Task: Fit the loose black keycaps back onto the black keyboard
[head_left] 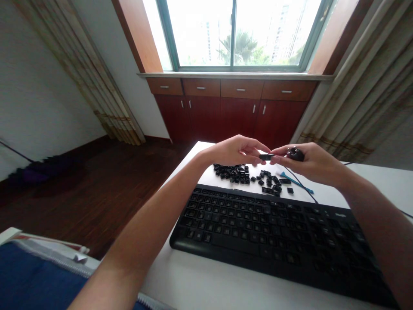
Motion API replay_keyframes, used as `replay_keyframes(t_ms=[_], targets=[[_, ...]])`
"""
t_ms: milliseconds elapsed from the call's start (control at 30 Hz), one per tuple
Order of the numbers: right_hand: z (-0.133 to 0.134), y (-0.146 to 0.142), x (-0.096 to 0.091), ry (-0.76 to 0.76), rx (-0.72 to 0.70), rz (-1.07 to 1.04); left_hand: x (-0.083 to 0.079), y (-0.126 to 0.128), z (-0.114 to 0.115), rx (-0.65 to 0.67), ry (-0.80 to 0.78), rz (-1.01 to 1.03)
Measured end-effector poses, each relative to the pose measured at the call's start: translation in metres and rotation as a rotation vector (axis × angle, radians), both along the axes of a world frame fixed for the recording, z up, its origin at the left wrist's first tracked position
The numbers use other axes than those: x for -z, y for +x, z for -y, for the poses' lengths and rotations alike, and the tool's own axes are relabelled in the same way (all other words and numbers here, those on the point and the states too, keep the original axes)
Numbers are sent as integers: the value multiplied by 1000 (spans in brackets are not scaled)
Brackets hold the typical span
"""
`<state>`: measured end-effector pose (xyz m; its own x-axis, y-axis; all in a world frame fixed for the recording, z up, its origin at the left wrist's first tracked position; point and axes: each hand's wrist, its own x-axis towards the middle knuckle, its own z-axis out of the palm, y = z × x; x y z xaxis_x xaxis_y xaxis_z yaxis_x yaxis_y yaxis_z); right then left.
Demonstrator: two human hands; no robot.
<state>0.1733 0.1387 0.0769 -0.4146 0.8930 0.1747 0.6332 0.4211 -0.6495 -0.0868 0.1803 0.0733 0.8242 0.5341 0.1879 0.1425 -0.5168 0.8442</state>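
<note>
Above the far edge of a keyboard (232, 243), my two hands meet around a small black keycap (266, 157). Thumb and fingers of my left hand (232, 150) are closed at its left end. The right end is pinched between thumb and forefinger of my right hand (318, 163). A dark, rounded, shiny thing (296, 153) also sits in my right hand; its kind cannot be made out. Many key positions on the keyboard show bare sockets. Beneath my hands lie a heap of loose black keycaps (237, 174) and a smaller scattered group (274, 183).
A thin blue tool (298, 183) lies beside the keyboard's black cable (301, 185) on the white table (180, 271). Dark blue cloth (35, 275) shows at lower left. Beyond the table stand red-brown cabinets (237, 116) under a window, with curtains (364, 103) at the sides.
</note>
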Motion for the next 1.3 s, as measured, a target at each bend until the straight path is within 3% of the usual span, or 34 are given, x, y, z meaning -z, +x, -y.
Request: replay_keyframes(t_ms=[367, 633, 1300], targets=[[3, -4, -4, -76, 6, -24, 0, 0, -3, -34, 92, 28], [5, -8, -4, -50, -14, -46, 4, 6, 1, -167, 166, 40], [-1, -5, 0, 16, 4, -26, 3, 5, 2, -133, 146, 54]])
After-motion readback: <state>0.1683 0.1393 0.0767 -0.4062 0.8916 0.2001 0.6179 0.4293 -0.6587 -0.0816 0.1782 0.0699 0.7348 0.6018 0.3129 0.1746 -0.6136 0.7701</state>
